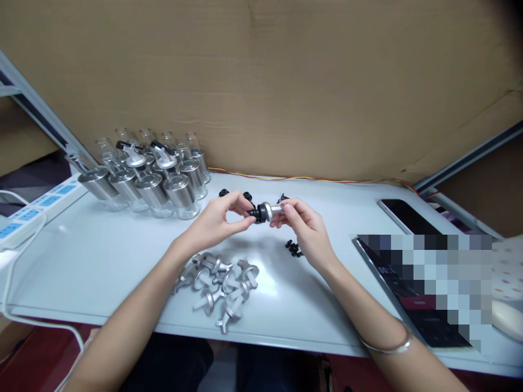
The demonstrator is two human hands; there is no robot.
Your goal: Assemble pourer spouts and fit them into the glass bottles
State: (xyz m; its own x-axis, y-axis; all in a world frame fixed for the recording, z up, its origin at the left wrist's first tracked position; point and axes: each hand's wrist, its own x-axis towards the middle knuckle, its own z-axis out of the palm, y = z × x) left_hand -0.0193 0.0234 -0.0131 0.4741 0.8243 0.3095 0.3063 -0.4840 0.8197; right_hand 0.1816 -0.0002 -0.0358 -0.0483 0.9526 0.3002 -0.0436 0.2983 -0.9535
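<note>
Above the middle of the table, my left hand (223, 219) pinches a ribbed black stopper (258, 213) between thumb and fingers. My right hand (305, 227) grips the silver pour spout (273, 210) that the stopper sits on, holding it level. Below my left hand lies a pile of loose silver pour spouts (226, 283), without black stoppers on those I can make out. Small black pieces (293, 248) are scattered beside my right hand. Behind my fingers, more black parts (247, 196) lie partly hidden.
Glass bottles with steel sleeves (153, 188) stand at the back left, two topped with pour spouts. A white power strip (41, 209) runs along the left edge. On the right lie a phone (408, 215) and a dark tablet-like device (392, 283), partly blurred. Cardboard (286, 87) walls the back.
</note>
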